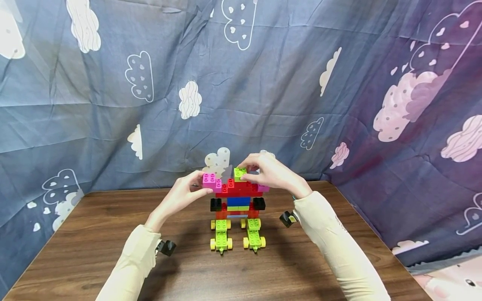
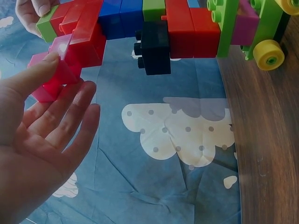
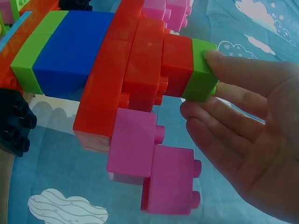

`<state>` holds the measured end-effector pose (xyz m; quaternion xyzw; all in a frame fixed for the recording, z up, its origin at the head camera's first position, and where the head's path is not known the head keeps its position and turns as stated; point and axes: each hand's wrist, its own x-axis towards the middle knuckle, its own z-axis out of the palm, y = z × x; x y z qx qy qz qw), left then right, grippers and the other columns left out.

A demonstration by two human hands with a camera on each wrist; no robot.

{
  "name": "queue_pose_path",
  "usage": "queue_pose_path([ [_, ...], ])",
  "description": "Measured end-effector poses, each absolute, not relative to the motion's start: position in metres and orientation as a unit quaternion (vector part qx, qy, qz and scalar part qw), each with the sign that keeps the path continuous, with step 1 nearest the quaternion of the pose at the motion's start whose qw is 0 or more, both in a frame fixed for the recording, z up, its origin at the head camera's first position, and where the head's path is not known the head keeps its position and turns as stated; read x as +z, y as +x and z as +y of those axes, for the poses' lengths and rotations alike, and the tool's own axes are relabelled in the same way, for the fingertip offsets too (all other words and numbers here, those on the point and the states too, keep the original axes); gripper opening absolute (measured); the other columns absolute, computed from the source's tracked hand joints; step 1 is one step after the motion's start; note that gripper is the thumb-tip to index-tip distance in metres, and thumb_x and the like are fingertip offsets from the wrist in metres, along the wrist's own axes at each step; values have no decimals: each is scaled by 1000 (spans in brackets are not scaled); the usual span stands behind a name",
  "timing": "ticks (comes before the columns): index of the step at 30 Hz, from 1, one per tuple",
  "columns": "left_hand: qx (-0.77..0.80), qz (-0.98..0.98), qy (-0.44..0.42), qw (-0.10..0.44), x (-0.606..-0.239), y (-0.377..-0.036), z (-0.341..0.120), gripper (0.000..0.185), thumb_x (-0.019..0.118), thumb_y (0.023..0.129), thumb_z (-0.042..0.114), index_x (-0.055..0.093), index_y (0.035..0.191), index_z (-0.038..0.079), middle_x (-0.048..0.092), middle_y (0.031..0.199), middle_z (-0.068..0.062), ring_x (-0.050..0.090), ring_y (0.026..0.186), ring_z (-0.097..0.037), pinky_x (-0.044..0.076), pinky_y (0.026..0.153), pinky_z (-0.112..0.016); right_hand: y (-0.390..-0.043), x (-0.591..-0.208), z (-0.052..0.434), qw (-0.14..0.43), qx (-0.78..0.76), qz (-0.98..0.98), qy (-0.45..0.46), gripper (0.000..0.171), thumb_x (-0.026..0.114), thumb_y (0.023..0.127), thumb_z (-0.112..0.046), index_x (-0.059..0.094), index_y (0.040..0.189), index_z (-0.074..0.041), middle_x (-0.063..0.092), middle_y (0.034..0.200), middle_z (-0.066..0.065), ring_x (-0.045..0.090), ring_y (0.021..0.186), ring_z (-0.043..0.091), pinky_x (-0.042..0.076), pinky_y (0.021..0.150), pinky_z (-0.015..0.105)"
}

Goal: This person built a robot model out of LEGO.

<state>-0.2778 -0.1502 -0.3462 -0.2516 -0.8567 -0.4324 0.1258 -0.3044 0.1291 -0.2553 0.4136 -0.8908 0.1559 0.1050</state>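
A figure of toy building bricks stands upright on the table. Its red bricks spread at the top over a blue brick. My left hand pinches the pink brick at the figure's left end, its thumb lying on the pink bricks in the left wrist view. With thumb and fingers, my right hand grips the light green brick at the very top. That green brick sits against a red brick in the right wrist view. More pink bricks step out at the figure's right end.
Black bricks stick out at both sides of the figure. Below, two light green bases with yellow wheels rest on the brown wooden table. A blue cloud-patterned cloth hangs behind the table.
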Motion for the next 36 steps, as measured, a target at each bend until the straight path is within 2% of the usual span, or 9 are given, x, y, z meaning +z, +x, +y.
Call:
queue_pose_path([
  [9,-428,-857,-256,132,-346,-279,-151,42,76,87,20,60,124,9,70,111,-9,66,96,-21,57,92,-45,-306,-258,128,118,169,-886,415,32,79,84,-26,74,110,-10,71,95,3,60,87,20,43,83,34],
  [16,-428,-856,-254,139,-347,-278,-153,39,77,86,19,62,120,7,71,107,-10,66,93,-21,58,91,-45,-305,-261,127,110,183,-884,417,33,79,85,-24,72,113,-9,73,103,5,62,91,20,54,83,34],
  [27,-434,-855,-253,127,-349,-279,-154,41,77,87,19,62,122,7,71,107,-10,65,92,-22,58,90,-47,-304,-260,141,126,209,-876,417,31,75,88,-28,71,116,-13,72,112,2,63,100,17,54,91,37],
  [31,-435,-854,-256,130,-350,-281,-153,39,77,87,19,62,121,7,71,106,-11,66,92,-22,57,90,-48,-308,-256,157,158,228,-869,410,29,74,89,-25,71,115,-13,72,112,4,64,98,18,57,90,39],
  [36,-433,-854,-257,130,-349,-281,-152,40,76,87,20,62,122,8,71,107,-9,66,93,-20,57,91,-48,-314,-254,181,230,222,-861,395,27,75,88,-22,73,113,-11,74,108,5,66,95,20,57,88,42],
])
